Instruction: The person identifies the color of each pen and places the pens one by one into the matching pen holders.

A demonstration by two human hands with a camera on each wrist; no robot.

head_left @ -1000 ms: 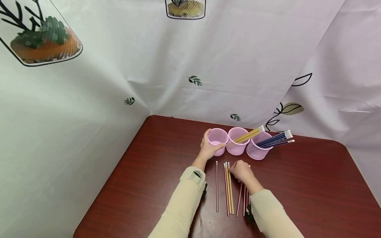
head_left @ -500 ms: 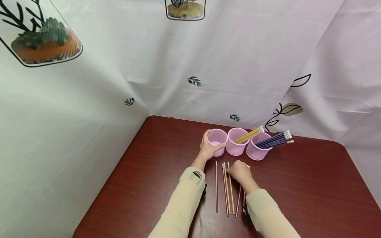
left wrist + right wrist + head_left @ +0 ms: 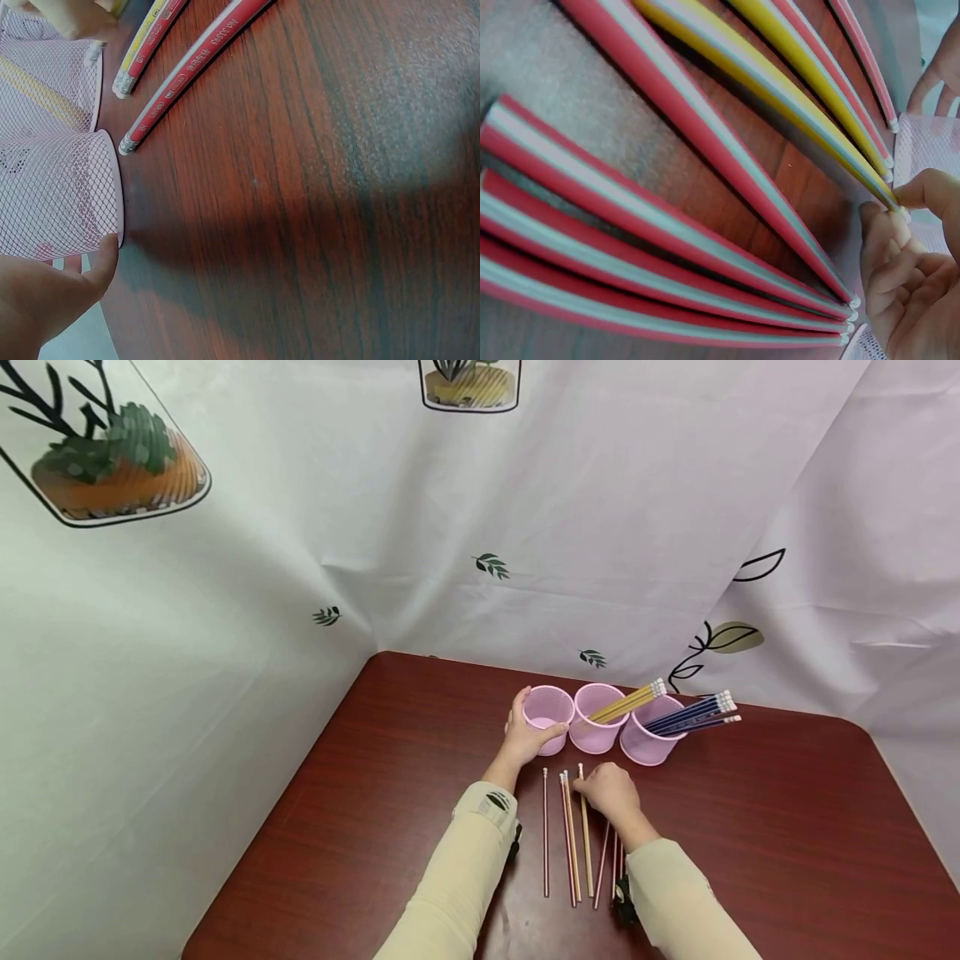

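My left hand (image 3: 525, 739) grips the leftmost pink mesh pencil cup (image 3: 547, 703), thumb on the near side of its rim and fingers round the left; no pencils show inside. My right hand (image 3: 611, 793) pinches a yellow pencil (image 3: 587, 856) near its white eraser end between thumb and forefinger, as the right wrist view shows. Left of it lie a yellow pencil (image 3: 814, 97) and a red pencil side by side, then a lone red pencil (image 3: 546, 835). Several more red pencils (image 3: 705, 135) lie to its right, partly hidden under my right hand and sleeve in the head view.
The middle pink cup (image 3: 595, 740) holds yellow pencils (image 3: 630, 700), erasers up. Blue pencils (image 3: 686, 714) lean rightward in the right cup (image 3: 647, 750). All the cups stand in a row near the back edge of the brown table (image 3: 787, 827), before a patterned cloth (image 3: 600, 510).
The yellow pencil at my right fingertips has come apart from the neighbouring pair, its eraser end shifting slightly right and away from me. My left hand and the cups stay in place.
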